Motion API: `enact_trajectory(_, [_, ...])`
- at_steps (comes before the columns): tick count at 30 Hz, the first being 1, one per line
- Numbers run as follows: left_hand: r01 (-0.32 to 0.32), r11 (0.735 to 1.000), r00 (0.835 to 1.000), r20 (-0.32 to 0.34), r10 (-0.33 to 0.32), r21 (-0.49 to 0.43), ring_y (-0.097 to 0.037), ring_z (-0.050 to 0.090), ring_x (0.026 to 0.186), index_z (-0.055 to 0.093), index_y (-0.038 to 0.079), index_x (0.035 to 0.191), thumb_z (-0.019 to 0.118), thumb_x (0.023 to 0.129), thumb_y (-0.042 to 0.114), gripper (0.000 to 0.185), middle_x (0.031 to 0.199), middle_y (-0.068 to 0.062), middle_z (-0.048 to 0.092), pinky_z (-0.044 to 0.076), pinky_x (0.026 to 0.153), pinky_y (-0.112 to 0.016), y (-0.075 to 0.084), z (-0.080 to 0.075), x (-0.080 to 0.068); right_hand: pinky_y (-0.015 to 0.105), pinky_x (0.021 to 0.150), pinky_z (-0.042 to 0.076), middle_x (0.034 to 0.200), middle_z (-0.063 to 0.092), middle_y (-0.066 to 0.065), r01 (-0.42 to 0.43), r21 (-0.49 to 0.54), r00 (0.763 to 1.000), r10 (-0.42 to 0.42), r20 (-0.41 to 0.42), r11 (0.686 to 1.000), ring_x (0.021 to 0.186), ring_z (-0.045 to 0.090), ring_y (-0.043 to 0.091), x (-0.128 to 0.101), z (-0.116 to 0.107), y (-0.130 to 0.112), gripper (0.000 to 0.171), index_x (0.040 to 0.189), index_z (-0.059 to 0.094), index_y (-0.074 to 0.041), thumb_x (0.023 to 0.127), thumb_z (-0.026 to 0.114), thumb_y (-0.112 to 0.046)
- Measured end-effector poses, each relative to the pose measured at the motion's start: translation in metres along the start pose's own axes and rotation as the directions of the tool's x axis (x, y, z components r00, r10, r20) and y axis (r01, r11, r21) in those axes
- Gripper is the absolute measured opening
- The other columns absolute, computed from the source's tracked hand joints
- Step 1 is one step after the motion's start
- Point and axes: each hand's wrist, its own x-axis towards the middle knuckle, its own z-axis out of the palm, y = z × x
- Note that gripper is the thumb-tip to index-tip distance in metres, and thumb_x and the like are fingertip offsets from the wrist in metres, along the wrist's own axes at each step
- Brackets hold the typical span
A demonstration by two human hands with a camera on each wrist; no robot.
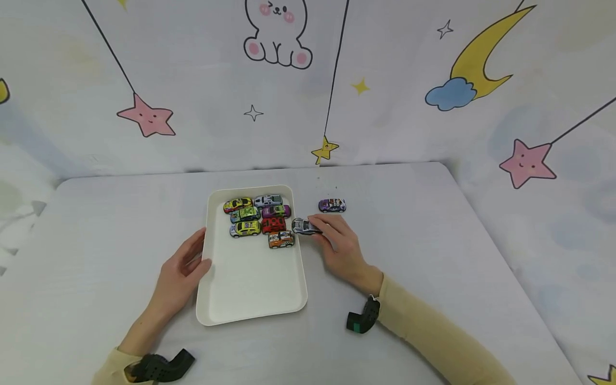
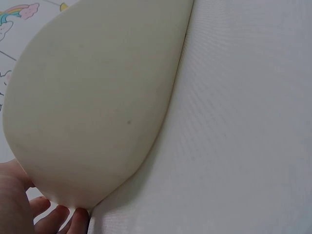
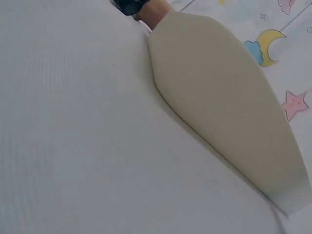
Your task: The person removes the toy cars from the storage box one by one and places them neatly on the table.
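A cream tray (image 1: 250,289) lies on the table with several small toy cars (image 1: 260,219) grouped in its far half. My left hand (image 1: 185,267) rests against the tray's left rim, thumb on the edge. My right hand (image 1: 332,238) pinches a silver-grey toy car (image 1: 304,226) just outside the tray's right rim. A purple toy car (image 1: 332,205) stands alone on the table beyond that hand. In the left wrist view the tray's outer wall (image 2: 97,97) fills the frame, with my fingertips (image 2: 58,219) below it. The right wrist view shows only the tray's wall (image 3: 224,107) and bare tabletop.
The pale grey table (image 1: 433,240) has rounded far corners and is hemmed in by a fabric backdrop (image 1: 308,80) printed with stars, a moon and a bear. The near half of the tray holds nothing.
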Motion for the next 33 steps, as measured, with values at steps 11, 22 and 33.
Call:
enact_trajectory(11, [-0.004,1.0,1.0,-0.005,0.004,-0.003,0.012,0.045,0.126,0.036,0.003,0.153,0.06,0.096,-0.001,0.062,0.152,-0.025,0.043,0.043,0.097,-0.004,0.0,0.0,0.0,0.034,0.096,0.052,0.119,0.068,0.017,-0.023,-0.021,0.999,0.023,0.025,1.0,0.108,0.062,0.029,-0.004,-0.017,0.029,0.039,0.12,0.068,0.004,0.083,0.071,0.012])
enact_trajectory(22, [0.0,1.0,1.0,0.008,0.0,-0.013,0.01,0.046,0.127,0.036,0.005,0.154,0.06,0.097,0.0,0.062,0.152,-0.024,0.043,0.043,0.098,-0.005,0.0,0.003,0.002,0.029,0.102,0.049,0.119,0.068,0.013,-0.116,-0.07,0.988,0.122,0.096,0.991,0.111,0.062,0.028,-0.012,-0.04,0.047,0.038,0.121,0.069,0.001,0.084,0.071,0.011])
enact_trajectory(33, [-0.002,1.0,1.0,0.004,0.002,0.017,0.013,0.044,0.127,0.035,0.007,0.155,0.061,0.097,0.002,0.063,0.152,-0.023,0.043,0.042,0.096,-0.003,0.002,-0.001,0.0,0.038,0.098,0.053,0.12,0.068,0.012,-0.187,-0.121,0.973,0.201,0.117,0.975,0.112,0.062,0.027,-0.013,-0.034,0.052,0.034,0.12,0.07,-0.002,0.088,0.069,0.008])
